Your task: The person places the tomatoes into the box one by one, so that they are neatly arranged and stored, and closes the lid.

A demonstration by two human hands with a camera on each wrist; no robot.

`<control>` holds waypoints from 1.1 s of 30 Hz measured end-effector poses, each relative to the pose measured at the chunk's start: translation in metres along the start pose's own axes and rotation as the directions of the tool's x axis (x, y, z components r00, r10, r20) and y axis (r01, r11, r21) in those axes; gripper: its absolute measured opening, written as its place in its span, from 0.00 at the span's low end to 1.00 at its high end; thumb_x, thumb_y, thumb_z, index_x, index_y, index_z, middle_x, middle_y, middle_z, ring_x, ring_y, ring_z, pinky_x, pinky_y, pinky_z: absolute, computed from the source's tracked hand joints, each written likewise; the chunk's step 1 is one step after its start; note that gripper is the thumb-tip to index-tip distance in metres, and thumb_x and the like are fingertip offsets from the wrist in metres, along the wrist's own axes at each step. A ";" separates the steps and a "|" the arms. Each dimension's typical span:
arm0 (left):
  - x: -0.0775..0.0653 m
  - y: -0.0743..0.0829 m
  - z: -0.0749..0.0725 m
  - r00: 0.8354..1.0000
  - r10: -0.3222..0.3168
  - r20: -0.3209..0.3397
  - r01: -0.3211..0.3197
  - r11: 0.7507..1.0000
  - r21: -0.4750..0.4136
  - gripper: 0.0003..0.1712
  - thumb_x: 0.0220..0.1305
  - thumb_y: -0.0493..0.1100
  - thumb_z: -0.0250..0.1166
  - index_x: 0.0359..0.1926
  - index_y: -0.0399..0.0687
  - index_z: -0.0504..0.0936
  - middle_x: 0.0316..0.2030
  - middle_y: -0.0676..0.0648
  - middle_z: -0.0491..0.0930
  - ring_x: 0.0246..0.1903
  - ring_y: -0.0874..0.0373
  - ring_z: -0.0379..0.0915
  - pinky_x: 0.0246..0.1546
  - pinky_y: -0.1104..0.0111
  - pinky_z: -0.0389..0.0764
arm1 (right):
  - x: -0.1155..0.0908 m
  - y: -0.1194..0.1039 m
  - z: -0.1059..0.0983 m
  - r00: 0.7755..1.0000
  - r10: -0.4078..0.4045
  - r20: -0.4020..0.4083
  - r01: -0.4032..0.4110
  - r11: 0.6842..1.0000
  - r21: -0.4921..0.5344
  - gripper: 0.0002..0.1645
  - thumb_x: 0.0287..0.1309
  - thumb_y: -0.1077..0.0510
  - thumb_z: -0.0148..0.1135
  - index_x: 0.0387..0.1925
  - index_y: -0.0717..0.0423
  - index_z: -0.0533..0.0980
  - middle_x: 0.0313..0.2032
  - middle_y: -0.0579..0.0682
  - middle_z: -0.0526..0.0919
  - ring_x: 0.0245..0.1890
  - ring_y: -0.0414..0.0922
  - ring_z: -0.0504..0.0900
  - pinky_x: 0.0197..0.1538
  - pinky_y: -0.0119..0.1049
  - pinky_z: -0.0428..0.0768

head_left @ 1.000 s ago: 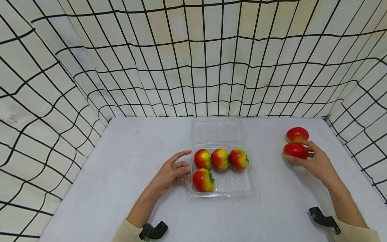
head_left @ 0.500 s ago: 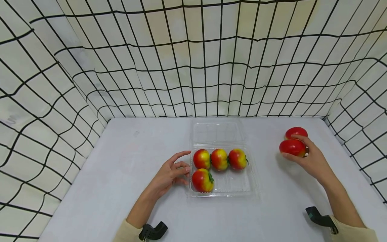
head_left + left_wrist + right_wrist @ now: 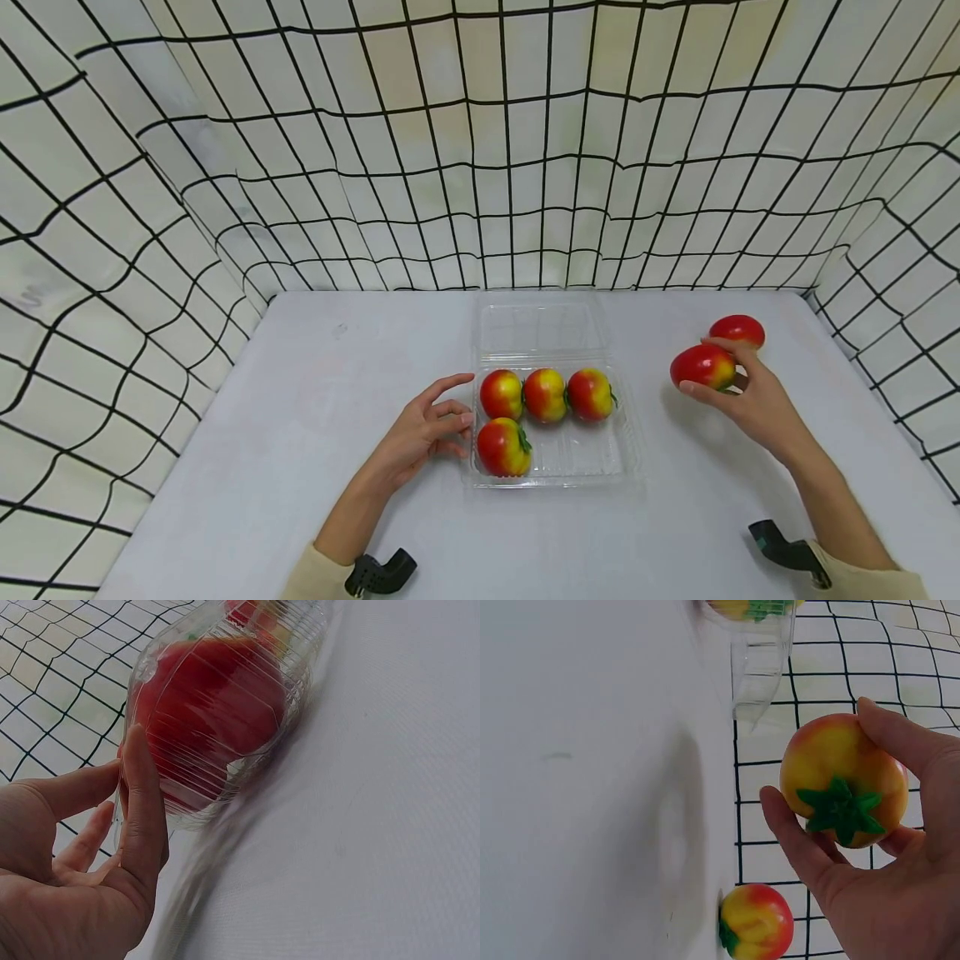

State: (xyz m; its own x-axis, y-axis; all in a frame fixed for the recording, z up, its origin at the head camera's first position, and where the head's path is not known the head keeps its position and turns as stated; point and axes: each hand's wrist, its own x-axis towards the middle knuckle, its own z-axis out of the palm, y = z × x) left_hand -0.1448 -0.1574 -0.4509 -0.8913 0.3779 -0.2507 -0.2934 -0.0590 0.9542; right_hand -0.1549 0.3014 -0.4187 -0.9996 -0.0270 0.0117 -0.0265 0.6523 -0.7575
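Note:
My right hand [image 3: 757, 404] grips a red and yellow tomato [image 3: 702, 367], raised off the table with a shadow below it. Its green star-shaped calyx faces the camera in the right wrist view, with fingers and thumb round the sides of the tomato [image 3: 844, 780]. A second tomato [image 3: 738, 331] lies just behind that hand. Left of it sits an open clear plastic box [image 3: 577, 454], holding a back row of tomatoes [image 3: 546, 396] and one tomato [image 3: 504, 447] at front left. My left hand [image 3: 420, 433] pinches the box's left edge, its fingers bent in the left wrist view.
The box's clear lid [image 3: 543, 325] lies folded back toward the rear of the white table [image 3: 360, 358]. Black netting [image 3: 510, 167] over pale walls surrounds the back and sides. Each wrist wears a black camera mount [image 3: 382, 573].
My right hand has lifted the tomato and carried it left, away from the one behind, turning it slightly. The left hand and the box stay where they were.

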 end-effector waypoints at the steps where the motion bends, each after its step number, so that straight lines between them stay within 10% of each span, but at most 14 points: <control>1: 0.000 0.000 0.000 1.000 0.000 0.000 0.000 1.000 -0.001 0.37 0.74 0.39 0.64 0.78 0.56 0.62 0.37 0.52 0.81 0.33 0.60 0.81 0.37 0.67 0.90 | 0.000 -0.001 0.001 1.000 -0.002 0.001 0.002 1.000 0.005 0.54 0.60 0.48 0.76 0.79 0.52 0.56 0.74 0.73 0.58 0.67 0.77 0.62 0.51 0.66 0.87; 9: 0.000 0.000 0.000 1.000 -0.003 0.002 0.003 1.000 -0.003 0.37 0.73 0.39 0.65 0.78 0.57 0.62 0.37 0.53 0.81 0.33 0.60 0.81 0.37 0.67 0.90 | -0.001 -0.006 0.008 0.998 -0.056 -0.006 0.056 0.998 0.014 0.53 0.59 0.53 0.76 0.79 0.50 0.58 0.76 0.70 0.57 0.70 0.75 0.60 0.54 0.67 0.85; 17: 0.000 0.000 0.001 1.000 -0.004 -0.003 0.004 1.000 -0.001 0.37 0.73 0.39 0.65 0.78 0.57 0.62 0.37 0.53 0.82 0.33 0.60 0.81 0.37 0.67 0.90 | -0.002 -0.011 0.012 0.994 -0.105 -0.023 0.107 0.992 0.063 0.52 0.57 0.56 0.78 0.76 0.54 0.57 0.71 0.70 0.65 0.66 0.73 0.69 0.42 0.16 0.78; 33: 0.000 0.000 0.000 1.000 -0.005 -0.004 0.005 1.000 -0.003 0.37 0.73 0.39 0.65 0.78 0.57 0.62 0.37 0.52 0.81 0.33 0.60 0.81 0.37 0.67 0.90 | -0.005 -0.021 0.021 0.986 -0.168 0.010 0.165 0.977 0.136 0.48 0.57 0.57 0.77 0.76 0.45 0.64 0.74 0.62 0.64 0.69 0.69 0.69 0.47 0.13 0.78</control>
State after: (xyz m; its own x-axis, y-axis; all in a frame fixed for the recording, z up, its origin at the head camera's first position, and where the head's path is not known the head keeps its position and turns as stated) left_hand -0.1450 -0.1575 -0.4513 -0.8912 0.3744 -0.2561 -0.2989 -0.0600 0.9524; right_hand -0.1494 0.2718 -0.4165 -0.9807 -0.1438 0.1321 -0.1891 0.5297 -0.8268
